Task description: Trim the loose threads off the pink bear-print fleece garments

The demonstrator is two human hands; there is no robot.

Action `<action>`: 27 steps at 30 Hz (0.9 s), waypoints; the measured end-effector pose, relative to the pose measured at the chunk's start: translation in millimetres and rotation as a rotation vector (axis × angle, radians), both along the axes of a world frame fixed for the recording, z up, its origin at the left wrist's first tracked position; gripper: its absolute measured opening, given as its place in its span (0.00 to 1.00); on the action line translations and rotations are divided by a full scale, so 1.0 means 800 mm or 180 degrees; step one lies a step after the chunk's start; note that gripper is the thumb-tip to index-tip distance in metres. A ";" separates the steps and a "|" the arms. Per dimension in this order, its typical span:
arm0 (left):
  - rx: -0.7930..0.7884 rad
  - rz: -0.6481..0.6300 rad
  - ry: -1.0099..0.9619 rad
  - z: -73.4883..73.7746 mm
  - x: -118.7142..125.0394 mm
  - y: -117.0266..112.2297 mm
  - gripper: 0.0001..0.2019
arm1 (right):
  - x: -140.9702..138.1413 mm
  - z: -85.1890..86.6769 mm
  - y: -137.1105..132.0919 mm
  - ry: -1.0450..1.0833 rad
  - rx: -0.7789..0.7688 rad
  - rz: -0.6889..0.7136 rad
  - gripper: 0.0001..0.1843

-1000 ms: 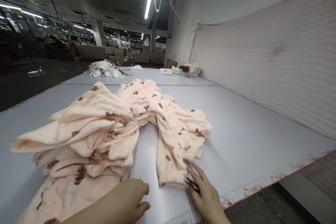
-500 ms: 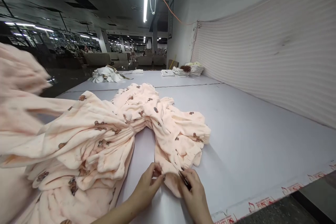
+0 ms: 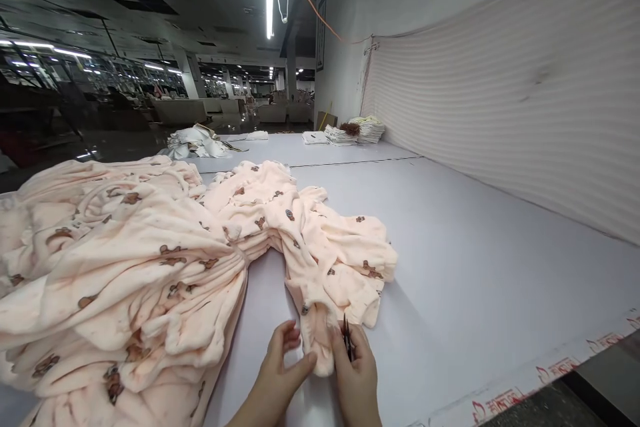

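Note:
A pink fleece garment (image 3: 345,247) with brown bear prints lies spread on the table, one sleeve stretched toward me. The open end of that sleeve, its cuff (image 3: 320,347), faces me between my hands. My left hand (image 3: 285,360) is at the left side of the cuff, thumb and fingers apart, the thumb tip touching the cuff edge. Dark thread snips (image 3: 346,335) point upward out of my right hand (image 3: 356,367), which is closed around them. The right thumb rests against the right side of the cuff. My right fingers are partly hidden behind the snips.
A large heap of the same pink fleece (image 3: 125,280) fills the left of the table (image 3: 475,267). White cloth (image 3: 195,142) lies at the far left, folded stacks (image 3: 367,130) at the far right. A striped sheet (image 3: 500,100) hangs along the right wall.
The blurred fleece raised at the left has come down onto the heap. The cuff has turned so its opening faces me. The snips have swung from slanted to upright.

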State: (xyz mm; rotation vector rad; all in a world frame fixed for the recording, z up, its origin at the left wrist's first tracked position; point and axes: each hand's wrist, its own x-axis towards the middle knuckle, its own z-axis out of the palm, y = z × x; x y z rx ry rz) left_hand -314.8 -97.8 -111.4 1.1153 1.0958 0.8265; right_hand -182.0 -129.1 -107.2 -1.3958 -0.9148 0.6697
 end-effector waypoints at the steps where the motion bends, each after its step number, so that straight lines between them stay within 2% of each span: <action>1: -0.0083 -0.0008 0.0001 -0.002 -0.002 -0.002 0.31 | -0.005 -0.001 0.001 0.0100 -0.0010 -0.0018 0.16; 3: -0.0295 -0.0151 -0.0278 0.000 -0.003 -0.005 0.28 | -0.016 -0.004 0.003 0.0270 -0.0023 0.0058 0.16; 6: -0.0160 -0.0211 -0.0791 0.020 -0.003 -0.004 0.23 | -0.025 -0.002 0.004 0.0284 -0.0010 0.0058 0.15; 10: -0.0140 -0.0443 -0.1032 0.052 -0.005 -0.001 0.18 | -0.016 0.015 0.000 -0.0327 0.0055 -0.0228 0.10; 14: -0.0246 -0.0392 -0.1077 0.064 -0.007 0.002 0.16 | 0.007 0.037 -0.005 -0.1043 0.0008 0.0257 0.06; 16: -0.0318 -0.0371 -0.1069 0.067 -0.008 0.003 0.16 | 0.019 0.047 -0.002 -0.1144 -0.0078 0.0330 0.08; 20: -0.0076 -0.0668 -0.0625 0.076 -0.012 0.008 0.15 | 0.035 0.073 0.024 -0.1033 -0.0200 0.0459 0.23; 21: 0.0086 -0.0798 -0.0446 0.079 -0.014 0.009 0.15 | 0.036 0.079 0.031 -0.0973 -0.0190 0.0593 0.22; 23: 0.0506 -0.0936 -0.0017 0.086 -0.019 0.013 0.12 | 0.034 0.087 0.041 -0.0905 -0.0113 0.0865 0.13; 25: 0.0916 -0.0776 0.0520 0.091 -0.025 0.017 0.10 | 0.028 0.087 0.040 -0.0946 0.0019 0.0921 0.08; 27: 0.1187 -0.0371 0.1028 0.094 -0.031 0.020 0.11 | 0.020 0.077 0.029 -0.1154 0.0216 0.0711 0.07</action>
